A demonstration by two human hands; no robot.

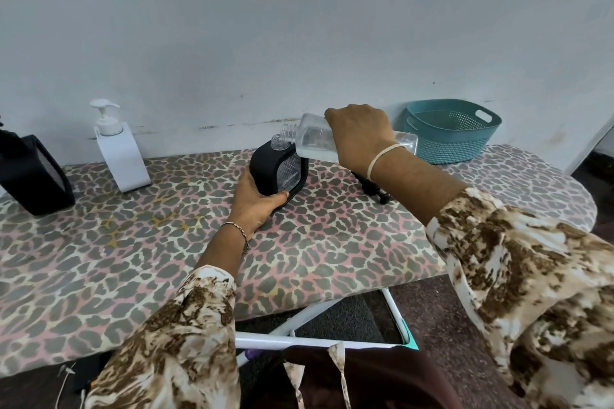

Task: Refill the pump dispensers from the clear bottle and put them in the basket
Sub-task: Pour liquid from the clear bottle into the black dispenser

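My left hand (257, 201) grips a black dispenser (270, 168) with a clear ribbed front, standing on the board with its neck uncapped. My right hand (360, 133) holds the clear bottle (310, 139) tipped almost flat, its threaded mouth just above the dispenser's neck; a little clear liquid lies along its lower side. A black pump head (373, 189) lies on the board under my right wrist. A white pump dispenser (121, 149) stands at the back left. The teal basket (452, 129) sits at the back right with nothing visible inside.
Everything rests on an ironing board with a leopard-print cover (166, 242), set against a pale wall. A black object (30, 173) with a ribbed face stands at the far left edge. The board's white legs (299, 325) show below its front edge.
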